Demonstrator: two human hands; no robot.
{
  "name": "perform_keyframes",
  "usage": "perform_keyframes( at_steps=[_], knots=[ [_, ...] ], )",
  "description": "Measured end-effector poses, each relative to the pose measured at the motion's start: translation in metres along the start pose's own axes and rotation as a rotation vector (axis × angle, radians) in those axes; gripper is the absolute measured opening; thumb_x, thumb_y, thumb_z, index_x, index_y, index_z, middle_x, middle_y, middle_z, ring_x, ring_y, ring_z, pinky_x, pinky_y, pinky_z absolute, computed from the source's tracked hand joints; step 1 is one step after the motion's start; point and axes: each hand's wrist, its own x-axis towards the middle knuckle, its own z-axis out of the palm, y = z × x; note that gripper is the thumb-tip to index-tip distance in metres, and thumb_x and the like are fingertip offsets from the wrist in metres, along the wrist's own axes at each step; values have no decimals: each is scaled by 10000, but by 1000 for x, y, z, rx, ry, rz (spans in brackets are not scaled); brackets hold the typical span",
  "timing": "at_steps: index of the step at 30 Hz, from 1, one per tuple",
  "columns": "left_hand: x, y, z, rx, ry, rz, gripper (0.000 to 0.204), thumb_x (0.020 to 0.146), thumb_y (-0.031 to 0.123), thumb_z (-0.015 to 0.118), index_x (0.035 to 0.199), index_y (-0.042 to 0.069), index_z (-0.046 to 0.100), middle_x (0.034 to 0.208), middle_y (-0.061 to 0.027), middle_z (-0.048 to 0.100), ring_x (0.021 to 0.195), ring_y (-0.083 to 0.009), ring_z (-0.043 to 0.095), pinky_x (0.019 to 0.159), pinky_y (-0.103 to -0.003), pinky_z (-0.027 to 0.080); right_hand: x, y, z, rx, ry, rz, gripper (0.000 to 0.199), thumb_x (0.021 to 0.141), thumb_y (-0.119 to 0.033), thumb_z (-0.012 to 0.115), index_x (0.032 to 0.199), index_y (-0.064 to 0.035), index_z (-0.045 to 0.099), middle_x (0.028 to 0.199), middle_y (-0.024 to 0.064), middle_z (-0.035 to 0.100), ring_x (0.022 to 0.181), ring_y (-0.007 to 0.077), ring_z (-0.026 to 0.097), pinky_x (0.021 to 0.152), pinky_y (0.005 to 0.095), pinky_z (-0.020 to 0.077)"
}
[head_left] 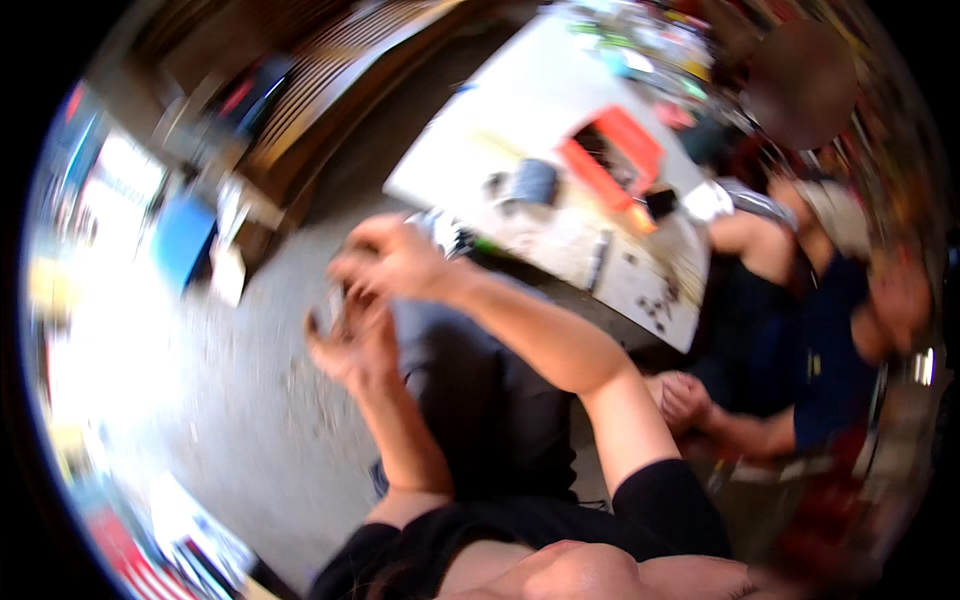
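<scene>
My left hand [357,340] is raised over the floor in front of my knees, thumb and fingers curled toward each other. Just above and against it, my right hand [405,262] reaches across with its fingers bent inward. Both are smeared by motion. Whatever lies between the fingertips is too small and blurred to name. Beyond my right wrist, at the table's near edge, is a blurred silvery and black thing [440,232]. My grey-clad leg [450,350] is below the hands.
A white table [500,110] holds an orange-red tray [648,150] with dark small pieces, a blue-grey roll or cup [535,182] and several small dark bits [655,310]. At the right sits another person [830,330] in dark clothes. A slatted wooden bench [350,60] stands far left.
</scene>
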Motion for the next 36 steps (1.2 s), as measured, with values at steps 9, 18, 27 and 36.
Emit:
perform_keyframes(
  at_steps=[9, 18, 27, 36],
  knots=[
    [0, -42, 62, -83, 457, 348, 373, 865, 399, 434, 848, 40, 534, 1071, -196, 588, 968, -321, 558, 922, -396, 431, -19, -30, 3, -157, -205, 199, 323, 806, -252, 696, 766, 53, 597, 635, 119, 594, 606, 117, 555, 560, 273, 444],
    [9, -38, 36, 16, 341, 428, 463, 872, 466, 471, 852, 11, 553, 1115, -213, 574, 967, -312, 564, 890, -411, 448, -22, -24, 17, -135, -211, 183, 216, 792, -148, 708, 760, 37, 600, 642, 48, 581, 634, 62, 493, 585, 254, 438],
    [11, -32, 45, 5, 373, 468, 424, 862, 468, 537, 778, 52, 533, 1002, -179, 581, 964, -300, 546, 896, -391, 449, -15, -28, 26, -96, -199, 214, 245, 785, -178, 721, 745, 21, 586, 627, 69, 567, 626, 75, 498, 585, 261, 436],
    [8, -34, 44, 5, 370, 438, 418, 858, 459, 556, 761, 53, 531, 998, -182, 580, 954, -284, 549, 898, -375, 435, -18, -33, 25, -255, -185, 167, 261, 797, -182, 712, 738, 25, 564, 635, 72, 571, 614, 66, 486, 557, 272, 431]
  ],
)
